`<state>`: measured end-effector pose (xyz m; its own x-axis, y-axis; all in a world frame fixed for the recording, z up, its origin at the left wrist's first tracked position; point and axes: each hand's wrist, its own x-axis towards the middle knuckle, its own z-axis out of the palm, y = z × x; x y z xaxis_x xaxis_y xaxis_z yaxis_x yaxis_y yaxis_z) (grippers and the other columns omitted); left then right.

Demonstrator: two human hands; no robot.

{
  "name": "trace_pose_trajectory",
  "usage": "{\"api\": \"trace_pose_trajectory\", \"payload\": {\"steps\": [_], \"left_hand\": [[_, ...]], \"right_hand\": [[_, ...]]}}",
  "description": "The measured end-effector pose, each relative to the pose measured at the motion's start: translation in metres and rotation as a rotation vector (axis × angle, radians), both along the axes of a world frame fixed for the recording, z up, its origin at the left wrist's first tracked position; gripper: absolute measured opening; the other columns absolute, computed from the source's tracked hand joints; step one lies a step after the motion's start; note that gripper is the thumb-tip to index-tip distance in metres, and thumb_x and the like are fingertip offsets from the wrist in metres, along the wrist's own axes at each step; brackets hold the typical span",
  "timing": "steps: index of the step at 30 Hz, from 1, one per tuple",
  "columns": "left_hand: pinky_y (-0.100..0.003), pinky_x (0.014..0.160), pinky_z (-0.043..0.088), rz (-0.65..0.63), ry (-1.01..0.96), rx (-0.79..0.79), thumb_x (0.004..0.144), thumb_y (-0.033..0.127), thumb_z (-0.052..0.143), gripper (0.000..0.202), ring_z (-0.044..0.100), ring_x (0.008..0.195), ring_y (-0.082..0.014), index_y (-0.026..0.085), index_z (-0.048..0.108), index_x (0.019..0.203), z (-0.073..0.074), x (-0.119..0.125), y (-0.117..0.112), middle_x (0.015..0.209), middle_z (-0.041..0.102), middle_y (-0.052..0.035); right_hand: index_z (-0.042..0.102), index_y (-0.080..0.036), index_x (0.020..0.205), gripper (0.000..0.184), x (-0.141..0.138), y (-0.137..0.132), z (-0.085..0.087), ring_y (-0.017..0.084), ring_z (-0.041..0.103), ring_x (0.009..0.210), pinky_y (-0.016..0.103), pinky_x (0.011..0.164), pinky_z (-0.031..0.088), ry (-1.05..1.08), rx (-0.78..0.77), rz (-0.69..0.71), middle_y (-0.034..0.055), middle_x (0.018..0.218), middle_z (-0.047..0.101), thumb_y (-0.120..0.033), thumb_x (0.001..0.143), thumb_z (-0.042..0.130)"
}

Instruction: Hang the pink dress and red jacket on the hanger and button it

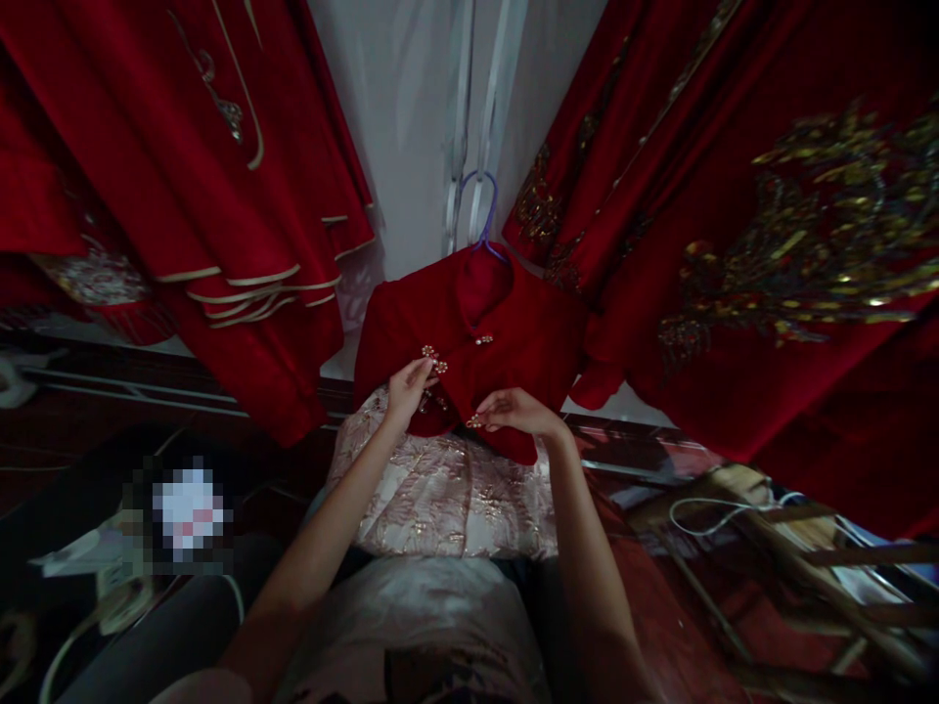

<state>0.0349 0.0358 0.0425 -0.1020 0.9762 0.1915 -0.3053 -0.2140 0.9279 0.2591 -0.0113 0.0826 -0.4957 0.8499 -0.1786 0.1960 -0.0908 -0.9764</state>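
A small dark red jacket (pixel 514 337) hangs in front of me on a purple hanger (pixel 485 220), over a pale pink patterned skirt (pixel 440 494). My left hand (pixel 407 386) pinches the jacket's front edge beside a pearl-and-gold button clasp (pixel 434 359). My right hand (pixel 517 411) is closed on the jacket's lower front flap, near another small clasp (pixel 475 421). A further button (pixel 484 340) sits near the collar.
Red embroidered garments hang at left (pixel 220 196) and right (pixel 770 244), close on both sides. A white wall (pixel 411 117) is behind. A wooden chair (pixel 807 557) with a white cable stands at lower right. Cluttered items lie at lower left (pixel 110 577).
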Motion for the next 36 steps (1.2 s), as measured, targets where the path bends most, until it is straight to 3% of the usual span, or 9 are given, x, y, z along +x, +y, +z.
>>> {"api": "trace_pose_trajectory", "payload": {"steps": [4,10,13,15,19,24,30,36], "left_hand": [[-0.032,0.075,0.060,-0.053,0.016,-0.005,0.069,0.044,0.073,0.037,0.067,0.086,-0.0170,0.013,0.069,0.089,0.015,0.003,0.002,0.098,0.071,-0.0086],[-0.026,0.059,0.057,0.134,0.014,-0.086,0.062,0.038,0.075,0.030,0.065,0.068,-0.0133,0.013,0.062,0.073,0.012,0.011,0.008,0.075,0.070,-0.0032],[-0.026,0.056,0.056,0.065,0.096,-0.084,0.071,0.041,0.068,0.028,0.065,0.068,-0.0143,0.014,0.062,0.075,0.017,0.019,0.009,0.077,0.070,-0.0042],[-0.027,0.061,0.055,0.016,0.238,0.039,0.077,0.040,0.063,0.026,0.065,0.071,-0.0149,0.014,0.065,0.078,0.026,0.025,0.008,0.080,0.069,-0.0051],[-0.021,0.063,0.051,0.066,0.592,0.420,0.083,0.032,0.060,0.023,0.061,0.079,-0.0129,0.019,0.065,0.101,0.056,0.031,0.003,0.095,0.064,-0.0052],[-0.023,0.067,0.050,0.110,1.063,0.697,0.087,0.029,0.056,0.025,0.054,0.094,-0.0173,0.025,0.062,0.112,0.089,0.032,0.008,0.102,0.055,-0.0058],[-0.029,0.072,0.047,0.103,1.315,0.847,0.087,0.034,0.056,0.020,0.048,0.098,-0.0215,0.021,0.065,0.098,0.107,0.027,0.021,0.102,0.052,-0.0077],[-0.045,0.098,0.032,-0.030,1.382,0.926,0.082,0.033,0.062,0.016,0.048,0.104,-0.0236,0.019,0.065,0.087,0.132,0.018,0.024,0.107,0.057,-0.0072]], "right_hand": [[0.066,-0.012,0.086,0.032,0.007,-0.005,0.010,0.012,0.066,0.070,0.027,0.072,0.054,-0.013,0.016,-0.018,0.0065,0.084,0.072,-0.033,0.064,0.077],[0.066,-0.012,0.087,0.033,-0.002,-0.006,0.010,0.012,0.066,0.071,0.027,0.071,0.054,-0.011,0.007,-0.015,0.0068,0.085,0.072,-0.033,0.063,0.077],[0.067,-0.011,0.088,0.034,-0.002,-0.007,0.010,0.010,0.065,0.067,0.025,0.067,0.054,-0.057,-0.001,0.024,0.0068,0.083,0.073,-0.033,0.064,0.077],[0.068,-0.011,0.088,0.034,0.001,-0.008,0.011,0.010,0.066,0.066,0.023,0.066,0.054,-0.091,-0.051,0.072,0.0064,0.083,0.073,-0.032,0.063,0.077],[0.069,-0.012,0.087,0.033,0.006,-0.010,0.010,0.011,0.067,0.068,0.023,0.067,0.056,-0.126,-0.205,0.204,0.0049,0.081,0.073,-0.029,0.061,0.078],[0.070,-0.011,0.086,0.032,0.007,-0.010,0.008,0.011,0.068,0.067,0.023,0.067,0.056,-0.140,-0.240,0.237,0.0054,0.081,0.073,-0.026,0.060,0.078],[0.070,-0.012,0.086,0.032,0.014,-0.011,0.007,0.010,0.068,0.065,0.022,0.065,0.057,-0.143,-0.259,0.222,0.0047,0.080,0.073,-0.027,0.059,0.079],[0.070,-0.012,0.089,0.036,0.019,-0.011,0.010,0.011,0.068,0.070,0.023,0.069,0.056,-0.141,-0.264,0.226,0.0049,0.082,0.074,-0.028,0.058,0.080]]}}
